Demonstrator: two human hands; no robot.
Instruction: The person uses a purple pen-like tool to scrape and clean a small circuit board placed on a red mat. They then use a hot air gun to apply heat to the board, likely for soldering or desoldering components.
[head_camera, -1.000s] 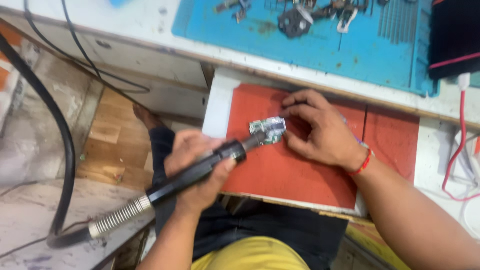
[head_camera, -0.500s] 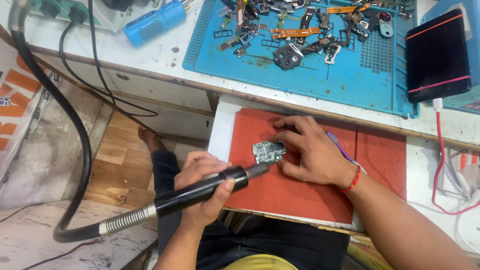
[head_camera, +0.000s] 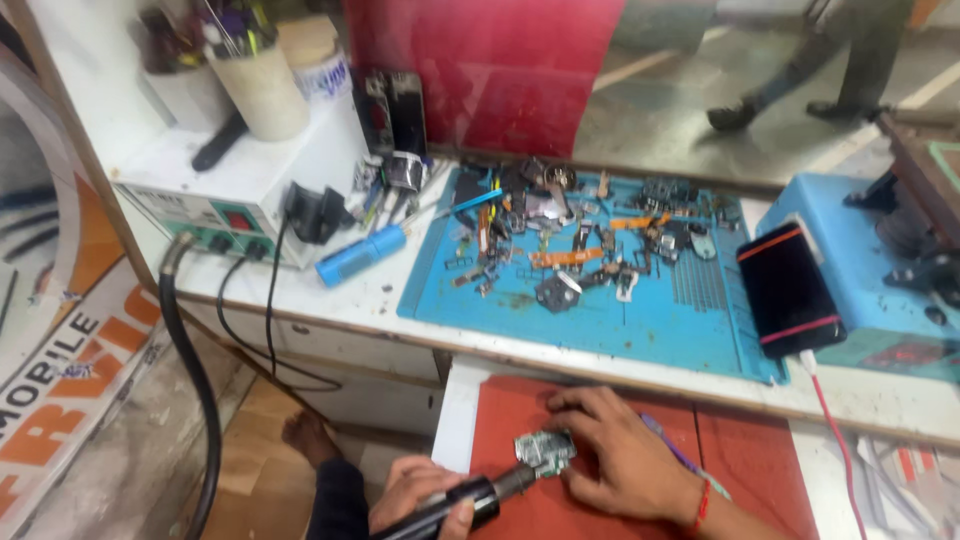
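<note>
1. Your left hand (head_camera: 425, 495) is wrapped closed around the black hot-air handpiece (head_camera: 470, 500), with the nozzle angled up and to the right so that its tip sits right at the small circuit board (head_camera: 545, 452).
2. Your right hand (head_camera: 615, 455) lies flat on the red mat (head_camera: 760, 470), fingers spread narrow and pressing the board's right edge and top — it pins the board rather than gripping it.
3. The board rests on the red mat at the near edge of the bench, just below the blue work mat (head_camera: 640, 320) strewn with small phone parts.
4. To do this well, I would keep the right fingertips on the outer edge only — well off the spot the nozzle points at.
5. Hold the nozzle close to the board without letting it touch, and keep the tilt steady so the board does not slide.
6. Mind the thick black hose (head_camera: 195, 400) that runs down from the white station (head_camera: 240, 190); slack there keeps it from tugging your wrist.
7. The dark phone (head_camera: 785, 290) on its red cable sits well apart, up to the right.
</note>
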